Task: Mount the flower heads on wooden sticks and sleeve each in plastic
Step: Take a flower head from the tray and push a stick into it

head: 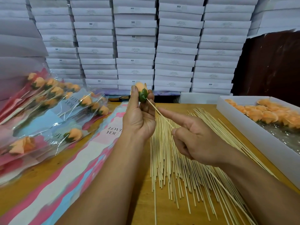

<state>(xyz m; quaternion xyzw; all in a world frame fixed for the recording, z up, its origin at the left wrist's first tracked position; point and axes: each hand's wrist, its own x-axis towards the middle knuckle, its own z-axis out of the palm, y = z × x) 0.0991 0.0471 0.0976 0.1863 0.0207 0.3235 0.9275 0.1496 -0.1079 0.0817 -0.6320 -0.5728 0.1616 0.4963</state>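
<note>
We hold a flower head [140, 90] up in our left hand [138, 117], thumb and fingertips pinched round its green base, above the far edge of the table [142, 207]. Our right hand [194, 138] grips a stick [155, 108], fingers curled about the shaft and the forefinger laid straight along it toward the tip, which meets the underside of the green base. How deep the tip sits we cannot tell. We judge this to be the mounting step, with the sleeving of this flower not yet done. The risks lie in the push: if the stick enters off the centre, it may break out through the side of the base or into the petals; if we press too hard, the thin wood may bow and snap, or the point may slip and prick the left fingers just beside it. Too light a push and the head could drop off inside its sleeve. Loose sticks [178, 168] lie spread under our right wrist, sleeves [97, 151] to the left, finished flowers [53, 103] beyond them, and more heads in the tray [240, 120] to the right.
</note>
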